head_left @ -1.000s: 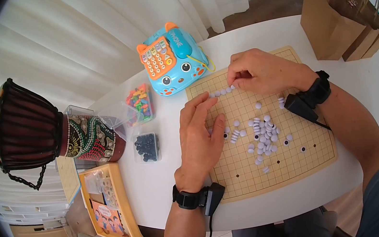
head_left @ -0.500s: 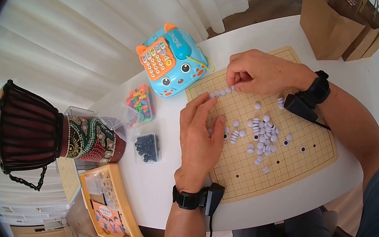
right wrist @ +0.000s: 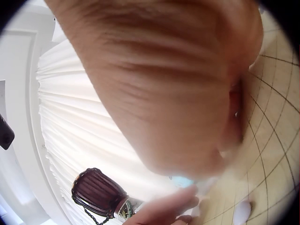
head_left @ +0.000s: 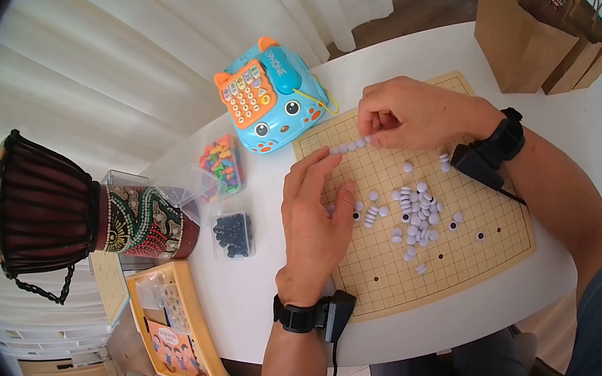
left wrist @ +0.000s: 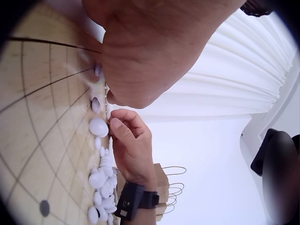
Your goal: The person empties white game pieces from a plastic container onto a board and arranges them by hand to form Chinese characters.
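A row of white pieces (head_left: 352, 145) lies near the far edge of the gridded board (head_left: 406, 281). At the row's right end the right hand (head_left: 418, 116) has its thumb and forefinger together at a piece, its other fingers curled. Fingertips of the left hand (head_left: 313, 217) touch the row's left end, the fingers lightly bent and the thumb apart over the board. A loose pile of white pieces (head_left: 418, 214) sits mid-board, a few more around it. In the left wrist view, the right hand (left wrist: 132, 145) shows beyond the pieces (left wrist: 105, 176).
Beyond the board stands a blue toy phone (head_left: 283, 113). Left of it are a box of coloured pieces (head_left: 221, 164) and a box of dark pieces (head_left: 233, 236). A drum (head_left: 49, 200) and a yellow tray (head_left: 207, 340) are farther left; paper bags (head_left: 519, 42) stand at right.
Both hands keep nearly the same places at the row. The right fingertips have shifted slightly left, and the whole head view has moved a little.
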Demonstrator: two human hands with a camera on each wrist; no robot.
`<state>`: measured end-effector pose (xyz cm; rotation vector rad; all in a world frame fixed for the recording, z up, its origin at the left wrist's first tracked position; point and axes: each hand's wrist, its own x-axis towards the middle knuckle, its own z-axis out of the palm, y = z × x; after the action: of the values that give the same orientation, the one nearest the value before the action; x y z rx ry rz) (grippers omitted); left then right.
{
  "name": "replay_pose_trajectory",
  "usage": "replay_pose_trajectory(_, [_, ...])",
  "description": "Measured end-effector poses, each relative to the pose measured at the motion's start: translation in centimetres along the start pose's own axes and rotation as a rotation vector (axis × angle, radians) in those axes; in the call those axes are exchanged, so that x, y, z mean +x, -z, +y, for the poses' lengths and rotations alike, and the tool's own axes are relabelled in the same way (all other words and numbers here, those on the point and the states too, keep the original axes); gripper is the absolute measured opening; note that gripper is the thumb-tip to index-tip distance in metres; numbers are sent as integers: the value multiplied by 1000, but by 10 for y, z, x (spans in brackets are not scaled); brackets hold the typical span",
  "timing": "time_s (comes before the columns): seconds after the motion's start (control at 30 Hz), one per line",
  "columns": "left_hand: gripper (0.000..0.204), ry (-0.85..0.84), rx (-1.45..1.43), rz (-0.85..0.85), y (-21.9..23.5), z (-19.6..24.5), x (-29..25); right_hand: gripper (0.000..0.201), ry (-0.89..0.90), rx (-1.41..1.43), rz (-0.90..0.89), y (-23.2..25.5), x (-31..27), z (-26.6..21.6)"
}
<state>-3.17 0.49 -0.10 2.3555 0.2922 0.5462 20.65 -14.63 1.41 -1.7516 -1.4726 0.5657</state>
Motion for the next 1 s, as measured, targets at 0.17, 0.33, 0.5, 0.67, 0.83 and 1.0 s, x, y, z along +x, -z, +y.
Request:
replay_pose_trajectory(0.17, [41,7,-55,21,4,4,1,11,-81,59,-96,13,-1,-5])
replay_pose_trajectory(0.33, [46,45,-102,4,2,0,0,12,-67,42,-89,12,-1,-6])
replay_pose_trajectory(0.5, [61,77,-76,33,-1,-2,-1,13,-42,28,-63,8,-2,-6])
replay_pose_trajectory(0.67, [68,9,75,-46,-1,-2,-3,14,54,-15,8,-6,-1,1])
replay_pose_trajectory(0.83, [71,-87,44,-84,0,-2,-1,13,53,-72,18,-8,1,3])
replay_pose_trajectory(1.0, [71,-118,93,-136,0,-4,0,13,57,-84,24,-9,1,3])
